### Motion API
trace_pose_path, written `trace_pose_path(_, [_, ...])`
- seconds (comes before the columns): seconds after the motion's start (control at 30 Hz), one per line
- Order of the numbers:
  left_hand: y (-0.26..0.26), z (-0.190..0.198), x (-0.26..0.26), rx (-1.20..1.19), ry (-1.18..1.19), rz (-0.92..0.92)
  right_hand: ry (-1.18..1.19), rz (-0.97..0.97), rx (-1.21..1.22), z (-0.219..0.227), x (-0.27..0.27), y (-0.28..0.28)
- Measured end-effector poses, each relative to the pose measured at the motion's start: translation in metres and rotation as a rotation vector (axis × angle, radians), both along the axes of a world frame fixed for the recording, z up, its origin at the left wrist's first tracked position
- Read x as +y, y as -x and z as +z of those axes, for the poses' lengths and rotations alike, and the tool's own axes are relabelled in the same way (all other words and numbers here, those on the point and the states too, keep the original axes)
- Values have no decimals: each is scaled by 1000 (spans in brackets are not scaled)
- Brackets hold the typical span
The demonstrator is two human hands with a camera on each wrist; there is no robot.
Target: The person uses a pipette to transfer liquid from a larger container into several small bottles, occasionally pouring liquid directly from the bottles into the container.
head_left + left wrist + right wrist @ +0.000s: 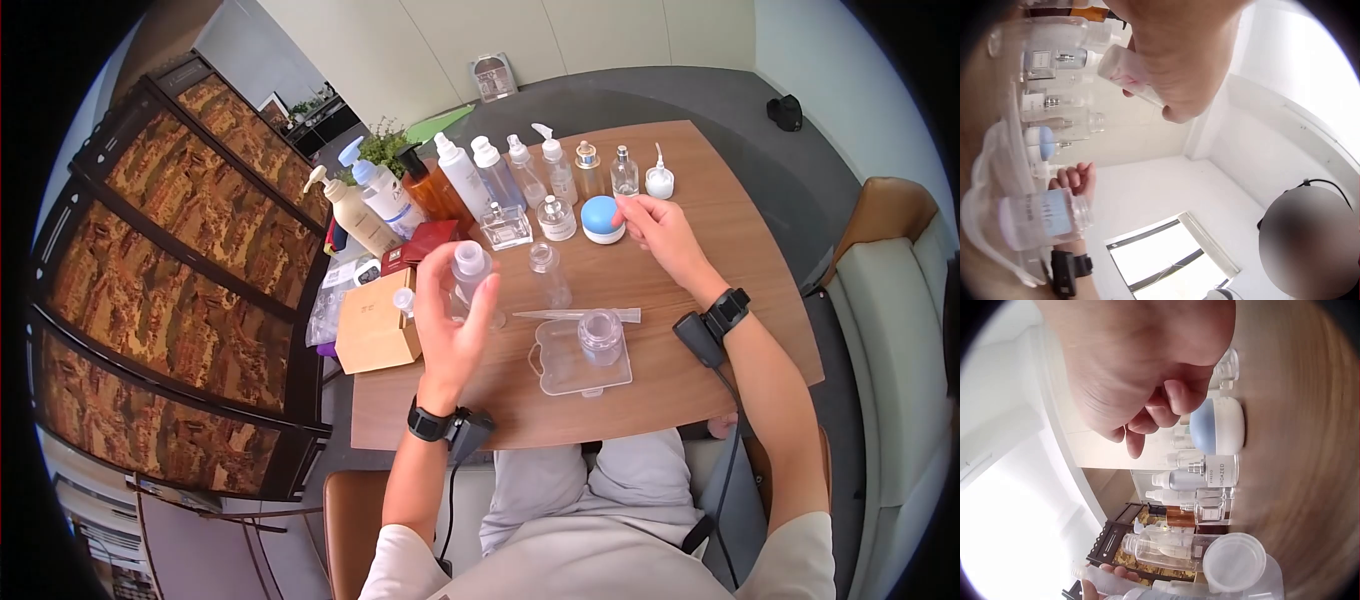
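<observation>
My left hand (450, 345) holds a small translucent bottle (472, 268) upright between thumb and fingers; its top faces the head camera. In the left wrist view, pinkish marks show on this bottle (1127, 70) beside the palm. My right hand (668, 238) is raised beside a round white jar with a blue lid (602, 216). Its fingers are curled, and nothing shows in them in the right wrist view, where the jar (1229, 427) stands behind the hand (1135, 375). Between the hands stands a clear uncapped bottle (550, 280).
A clear plastic case (560, 372) with a wide-mouthed bottle (600, 338) on it lies near the front edge, a thin clear tapered tube (585, 316) behind. Pump and perfume bottles line the back of the table (700, 330). A cardboard box (375, 325) stands left.
</observation>
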State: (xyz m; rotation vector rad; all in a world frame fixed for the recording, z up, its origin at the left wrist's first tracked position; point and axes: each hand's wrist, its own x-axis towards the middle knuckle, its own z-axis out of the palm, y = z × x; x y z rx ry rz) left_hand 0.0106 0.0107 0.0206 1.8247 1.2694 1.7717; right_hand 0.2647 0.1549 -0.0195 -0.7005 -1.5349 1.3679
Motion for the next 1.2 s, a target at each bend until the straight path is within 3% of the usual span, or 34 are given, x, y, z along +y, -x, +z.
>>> trace_pose_path(0.07, [1,7,6,-58,19,-10,6,2,15,-5,3,0])
trace_pose_path(0.13, [8,14,11,66,118,-17,20,8,17,-8,5,0])
trace_pose_path(0.27, [6,30,11,91,257,-48,32,-7,13,-10,7,-2])
trace_pose_path(0.4, [1,36,14,184,217,10,32,12,18,-10,7,-2])
trace_pose_path(0.57, [5,41,17,536,211,94,15,-2,10,-11,6,-2])
trace_pose_path(0.77, [2,43,17,714,304,74,-1,1,-4,-10,6,-1])
trace_pose_path(1.2, [8,37,14,791,447,58,-24,-29,-28,-11,6,0])
